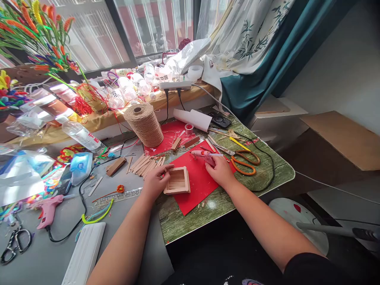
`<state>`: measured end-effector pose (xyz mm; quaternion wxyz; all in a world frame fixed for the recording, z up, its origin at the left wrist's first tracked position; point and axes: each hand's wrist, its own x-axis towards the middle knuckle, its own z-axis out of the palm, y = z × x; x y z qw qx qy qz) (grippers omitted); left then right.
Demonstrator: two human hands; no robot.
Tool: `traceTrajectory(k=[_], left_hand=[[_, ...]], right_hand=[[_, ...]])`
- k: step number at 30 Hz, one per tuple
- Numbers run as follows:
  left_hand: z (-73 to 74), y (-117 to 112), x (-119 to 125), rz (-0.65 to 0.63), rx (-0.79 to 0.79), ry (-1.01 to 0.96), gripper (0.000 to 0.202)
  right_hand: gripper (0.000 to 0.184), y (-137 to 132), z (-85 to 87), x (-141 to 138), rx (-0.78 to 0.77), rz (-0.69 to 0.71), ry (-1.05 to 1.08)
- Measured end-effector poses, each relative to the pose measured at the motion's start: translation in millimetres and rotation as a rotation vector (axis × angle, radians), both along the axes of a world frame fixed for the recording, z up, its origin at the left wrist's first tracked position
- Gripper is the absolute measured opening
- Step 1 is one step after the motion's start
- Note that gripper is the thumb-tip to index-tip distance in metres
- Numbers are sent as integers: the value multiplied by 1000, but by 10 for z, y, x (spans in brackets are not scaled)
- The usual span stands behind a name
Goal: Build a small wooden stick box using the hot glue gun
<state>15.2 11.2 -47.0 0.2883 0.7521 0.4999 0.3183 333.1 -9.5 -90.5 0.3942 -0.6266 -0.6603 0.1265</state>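
My left hand grips the left side of a small square box built from wooden craft sticks, its open top tilted toward me. In my right hand is a pink hot glue gun, its nozzle pointing left above a red sheet. The fingers wrap round the gun's handle. Box and gun are apart. A pile of loose craft sticks lies just beyond my left hand. Right of my right hand are orange-handled scissors.
A big twine spool stands behind the sticks. A second pink glue gun and black-handled scissors lie at left, near a white power strip. A black cord curves along the right side. Plastic bottles crowd the sill.
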Motion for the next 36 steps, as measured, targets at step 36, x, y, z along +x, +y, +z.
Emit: traceTrajectory(k=[36], left_hand=[[23,-25,52,-31,-54,-267,21]], right_hand=[[38,-34,25,-23,-34,22,35]])
